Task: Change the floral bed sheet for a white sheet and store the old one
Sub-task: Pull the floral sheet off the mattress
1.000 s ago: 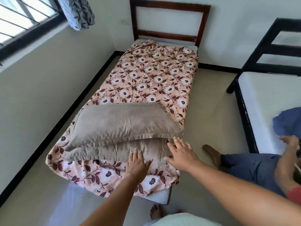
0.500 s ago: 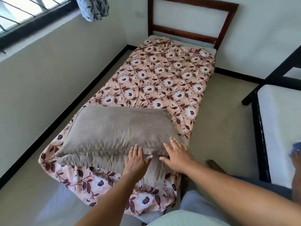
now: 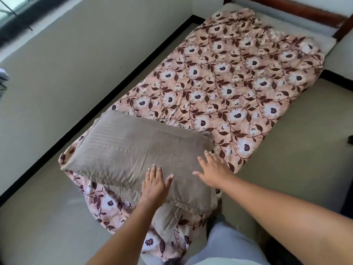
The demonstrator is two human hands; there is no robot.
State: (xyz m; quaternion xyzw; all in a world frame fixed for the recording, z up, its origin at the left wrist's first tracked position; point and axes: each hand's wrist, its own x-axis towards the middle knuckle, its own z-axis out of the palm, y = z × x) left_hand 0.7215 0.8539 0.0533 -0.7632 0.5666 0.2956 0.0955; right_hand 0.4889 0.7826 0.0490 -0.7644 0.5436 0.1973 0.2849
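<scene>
Both your hands lay flat with fingers straight, gripping nothing, on the upper grey pillow (image 3: pixel 133 150): left hand (image 3: pixel 153 183) by its near edge, right hand (image 3: pixel 214 172) at its right corner, probably to clear it and the lower pillow (image 3: pixel 172 217) away. The floral bed sheet (image 3: pixel 229 77) covered the mattress (image 3: pixel 286 28), its long axis running from your end toward the wooden end frame (image 3: pixel 298 11), bunched short of that far edge.
</scene>
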